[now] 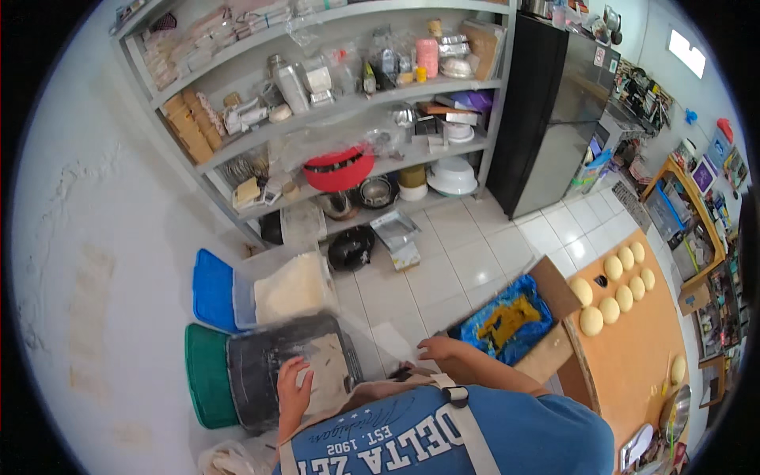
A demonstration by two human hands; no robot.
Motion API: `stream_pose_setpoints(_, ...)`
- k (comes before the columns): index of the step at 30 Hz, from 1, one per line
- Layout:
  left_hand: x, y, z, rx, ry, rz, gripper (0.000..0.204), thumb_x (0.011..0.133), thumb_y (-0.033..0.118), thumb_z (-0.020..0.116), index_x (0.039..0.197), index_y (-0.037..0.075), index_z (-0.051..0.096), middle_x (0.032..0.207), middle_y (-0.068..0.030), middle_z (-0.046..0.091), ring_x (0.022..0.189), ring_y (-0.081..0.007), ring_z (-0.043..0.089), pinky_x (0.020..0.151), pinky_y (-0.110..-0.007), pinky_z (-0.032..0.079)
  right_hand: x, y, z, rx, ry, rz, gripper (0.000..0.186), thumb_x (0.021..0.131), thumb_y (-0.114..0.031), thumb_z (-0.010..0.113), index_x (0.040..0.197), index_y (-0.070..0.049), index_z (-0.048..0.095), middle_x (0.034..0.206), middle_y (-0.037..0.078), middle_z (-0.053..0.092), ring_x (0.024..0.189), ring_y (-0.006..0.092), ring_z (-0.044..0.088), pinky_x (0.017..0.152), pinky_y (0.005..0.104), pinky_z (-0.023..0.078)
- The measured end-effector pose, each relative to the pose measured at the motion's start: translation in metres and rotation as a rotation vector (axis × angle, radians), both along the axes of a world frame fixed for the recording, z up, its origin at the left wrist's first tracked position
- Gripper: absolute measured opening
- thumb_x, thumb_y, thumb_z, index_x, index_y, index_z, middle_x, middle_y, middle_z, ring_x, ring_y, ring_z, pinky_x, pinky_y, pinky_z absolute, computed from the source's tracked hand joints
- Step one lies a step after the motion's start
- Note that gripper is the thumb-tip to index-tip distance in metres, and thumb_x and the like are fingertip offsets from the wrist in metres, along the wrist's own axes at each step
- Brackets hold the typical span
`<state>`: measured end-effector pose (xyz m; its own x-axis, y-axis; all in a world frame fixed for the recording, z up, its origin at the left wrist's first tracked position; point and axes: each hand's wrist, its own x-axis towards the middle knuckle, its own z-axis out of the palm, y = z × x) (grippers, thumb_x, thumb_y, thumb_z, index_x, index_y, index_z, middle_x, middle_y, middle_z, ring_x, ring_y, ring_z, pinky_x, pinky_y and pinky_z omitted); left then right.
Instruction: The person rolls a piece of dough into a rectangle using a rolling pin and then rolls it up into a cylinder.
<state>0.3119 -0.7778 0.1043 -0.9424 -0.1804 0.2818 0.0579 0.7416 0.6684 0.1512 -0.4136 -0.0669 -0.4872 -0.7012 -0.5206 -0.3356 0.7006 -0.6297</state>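
left hand, fingers spread and empty, hovers over the dark tub; right hand, also empty-looking, hangs farther off.

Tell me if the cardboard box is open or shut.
Open: the box is uncovered on top, showing its blue liner and yellow contents.

Single head-worn fisheye, looking steeply down over near blue shirt; far right seems blurred.
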Motion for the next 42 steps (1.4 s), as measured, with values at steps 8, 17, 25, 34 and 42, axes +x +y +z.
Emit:
stream_pose_setpoints(8, -0.120, -0.018, -0.016, 0.044, -0.026, -0.051, 0.017, 0.080, 0.008, 0.069, 0.096, 0.002, 0.067, 0.107, -0.0137, 0.064, 0.103, -0.0329, 0.060, 0.090, -0.039, 0.046, -0.124, -0.074, 0.104, -0.229, 0.258, -0.031, 0.052, 0.090, -0.040, 0.059, 0.129, -0.005, 0.054, 0.129, 0.019, 0.056, 0.121, 0.0359, 0.051, 0.102, 0.0428, 0.041)
stream_pose_setpoints(17, -0.335, 0.021, -0.011, -0.049, -0.203, -0.740, 0.019, 0.081, 0.018, 0.070, 0.095, 0.005, 0.069, 0.085, -0.0105, 0.067, 0.082, -0.0285, 0.064, 0.074, -0.038, 0.050, -0.183, 0.067, 0.052, 0.101, 0.274, -0.646, 0.055, 0.086, -0.040, 0.063, 0.127, -0.003, 0.056, 0.124, 0.021, 0.060, 0.117, 0.0357, 0.055, 0.099, 0.0439, 0.044)
stream_pose_setpoints(25, -0.529, 0.035, -0.034, -0.045, -0.264, -0.947, 0.023, 0.081, 0.023, 0.072, 0.095, 0.005, 0.068, 0.093, -0.0108, 0.066, 0.087, -0.0287, 0.063, 0.077, -0.038, 0.049, -0.170, 0.092, 0.022, 0.281, 0.063, -0.978, 0.056, 0.085, -0.041, 0.065, 0.127, -0.005, 0.057, 0.119, 0.022, 0.063, 0.113, 0.0389, 0.058, 0.096, 0.0445, 0.047)
stream_pose_setpoints(34, -0.632, 0.222, -0.033, -0.222, -0.101, -1.689, 0.022, 0.084, 0.026, 0.068, 0.098, 0.009, 0.067, 0.098, -0.0098, 0.065, 0.095, -0.0299, 0.062, 0.082, -0.040, 0.048, -0.174, 0.104, 0.016, 0.012, 0.023, -1.382, 0.059, 0.085, -0.043, 0.065, 0.128, -0.004, 0.055, 0.123, 0.022, 0.060, 0.115, 0.0385, 0.056, 0.097, 0.0441, 0.045)
stream_pose_setpoints(42, -0.680, 0.401, -0.011, -0.103, -0.169, -1.794, 0.018, 0.085, 0.022, 0.067, 0.098, 0.009, 0.067, 0.097, -0.0104, 0.065, 0.093, -0.0309, 0.062, 0.080, -0.040, 0.048, -0.250, 0.254, 0.049, 0.040, 0.170, -1.450, 0.057, 0.087, -0.042, 0.063, 0.128, -0.004, 0.055, 0.125, 0.020, 0.059, 0.116, 0.0363, 0.056, 0.097, 0.0426, 0.045)
